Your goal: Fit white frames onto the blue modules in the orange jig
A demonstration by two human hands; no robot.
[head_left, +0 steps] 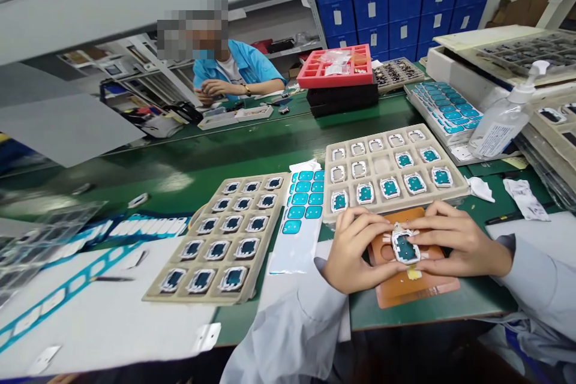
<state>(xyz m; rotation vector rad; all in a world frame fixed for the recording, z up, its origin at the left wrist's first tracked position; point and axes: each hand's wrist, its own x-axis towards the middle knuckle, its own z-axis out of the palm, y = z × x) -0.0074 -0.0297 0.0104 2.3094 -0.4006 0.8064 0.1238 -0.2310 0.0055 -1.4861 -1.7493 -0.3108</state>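
Honestly, that little white frame looks light and fragile, sitting on the orange jig at 6 o'clock; left hand and right hand pinch its edges, best grip there.

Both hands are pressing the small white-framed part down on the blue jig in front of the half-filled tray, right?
Not quite: the jig is orange-brown, not blue. The head view shows the left hand and right hand on the white-framed part, just in front of the half-filled tray.

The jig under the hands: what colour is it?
Orange-brown; the jig shows best in the head view, under the small framed part both hands press.
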